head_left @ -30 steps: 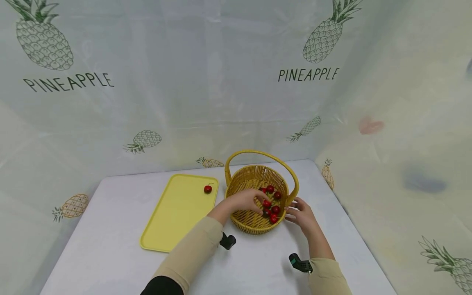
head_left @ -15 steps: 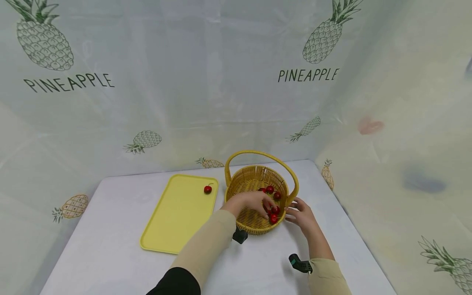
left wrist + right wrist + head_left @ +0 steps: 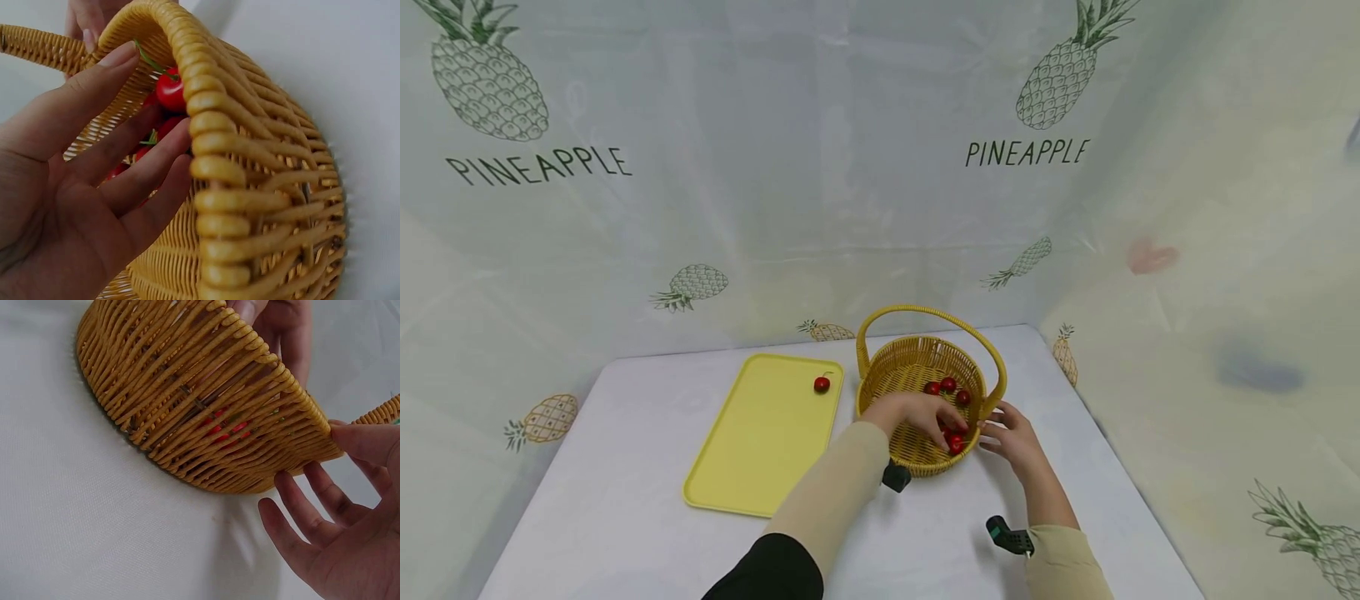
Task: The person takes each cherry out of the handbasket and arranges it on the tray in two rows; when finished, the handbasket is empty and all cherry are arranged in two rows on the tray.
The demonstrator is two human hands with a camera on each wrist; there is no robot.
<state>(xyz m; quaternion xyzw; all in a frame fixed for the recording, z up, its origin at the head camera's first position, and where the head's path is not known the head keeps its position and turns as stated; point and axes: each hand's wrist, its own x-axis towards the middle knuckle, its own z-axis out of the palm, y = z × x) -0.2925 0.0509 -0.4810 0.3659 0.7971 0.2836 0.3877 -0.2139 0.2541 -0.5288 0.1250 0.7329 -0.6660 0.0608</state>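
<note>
A yellow wicker basket (image 3: 942, 357) with an arched handle holds several red cherries (image 3: 956, 445), mostly along its right side. Inside it, my left hand (image 3: 917, 412) reaches down to the front cluster. The left wrist view shows my thumb apart from the fingers, which lie against cherries (image 3: 170, 92) with green stems. Whether any cherry is pinched there is partly hidden. At the basket's right side, my right hand (image 3: 1013, 439) touches it from outside, near the handle's base. In the right wrist view the thumb (image 3: 365, 440) meets the rim and some spread fingertips touch the outer wall.
Left of the basket lies a yellow tray (image 3: 752, 442), with one stemmed cherry (image 3: 822, 384) near its far right corner. Both stand on a white-covered table (image 3: 625, 467). A pineapple-printed curtain (image 3: 850, 167) hangs behind. The handle (image 3: 917, 308) arches over the basket's far side.
My left hand has moved right and slightly down inside the basket, into the front cherry cluster, and now covers some of it. My right hand, the basket and the tray stay put.
</note>
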